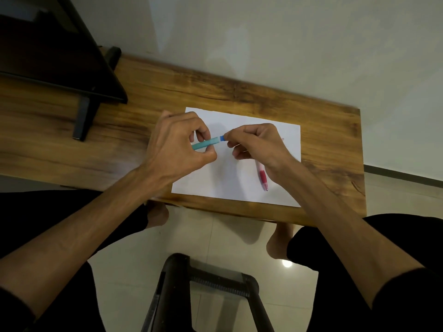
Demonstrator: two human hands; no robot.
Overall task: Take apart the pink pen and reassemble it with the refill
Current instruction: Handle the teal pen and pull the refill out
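**Two hands on the teal pen, pink one waiting**

I am gripping the teal pen (205, 143) in my left hand (177, 149) while my right hand (257, 143) is pinching its blue end (222, 138). The pink pen (262, 176) is lying untouched on the paper (239, 188), partly under my right wrist; taking it apart seems not yet begun, so next I should be picking it up.

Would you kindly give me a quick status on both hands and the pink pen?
Left hand grips teal pen. Right hand pinches its blue end. Pink pen untouched on paper, partly under right wrist.
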